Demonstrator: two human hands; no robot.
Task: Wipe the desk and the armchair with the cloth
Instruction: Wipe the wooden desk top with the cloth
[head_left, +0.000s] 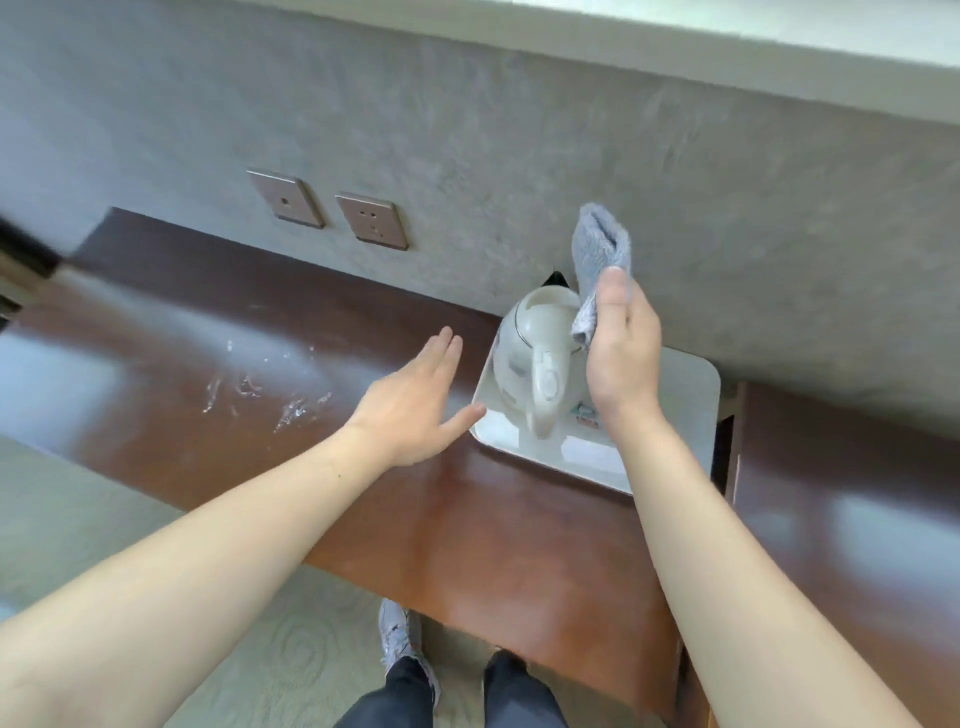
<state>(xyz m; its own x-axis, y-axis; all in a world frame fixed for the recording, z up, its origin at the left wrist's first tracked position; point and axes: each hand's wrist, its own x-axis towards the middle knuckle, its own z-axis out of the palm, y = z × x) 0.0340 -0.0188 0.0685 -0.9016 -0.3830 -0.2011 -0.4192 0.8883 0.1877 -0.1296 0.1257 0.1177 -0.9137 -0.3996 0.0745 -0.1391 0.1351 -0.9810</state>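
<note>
Gripping the grey cloth in our right hand, we hold it raised above the white kettle, with the thumb pressed against the fabric and the other fingers curled round its lower part, hidden from us behind the hand. The cloth is bunched and folded, its upper end standing up past the thumb against the grey wall, its lower corner hanging just beside the kettle's lid; whether it touches the kettle we cannot tell. Our left hand is spread flat and holds nothing: the fingers lie straight and close together, the thumb stretched out toward the near left corner of the white tray, its tip right at the rim. That hand hovers over the brown desk; contact with the wood cannot be made out. The kettle stands on the tray, which sits on the desk against the wall. Left of our open hand the desktop carries white smears and streaks under a pale glare. Two brown wall sockets are set above the desk. Below, our dark trousers and a grey shoe show on pale carpet.
</note>
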